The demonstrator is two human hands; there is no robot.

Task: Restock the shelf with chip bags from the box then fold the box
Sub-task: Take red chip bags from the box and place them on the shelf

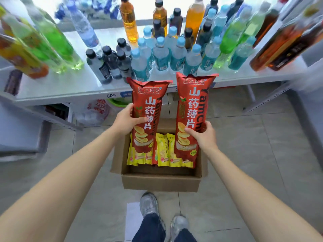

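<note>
Our left hand (126, 119) grips one red chip bag (146, 116) by its side; our right hand (203, 135) grips a second red bag (191, 117). Both bags stand upright, long axes toward 12 o'clock, above the open box (160, 182). Yellow bags (163, 151) remain inside. The shelf (57, 89) of bottles (160, 55) lies at 12 o'clock.

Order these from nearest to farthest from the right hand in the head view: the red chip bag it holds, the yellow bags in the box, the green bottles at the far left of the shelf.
1. Red chip bag: gripped by the right hand.
2. Yellow bags: in the box, just left and below.
3. Green bottles: far left on the shelf.
</note>
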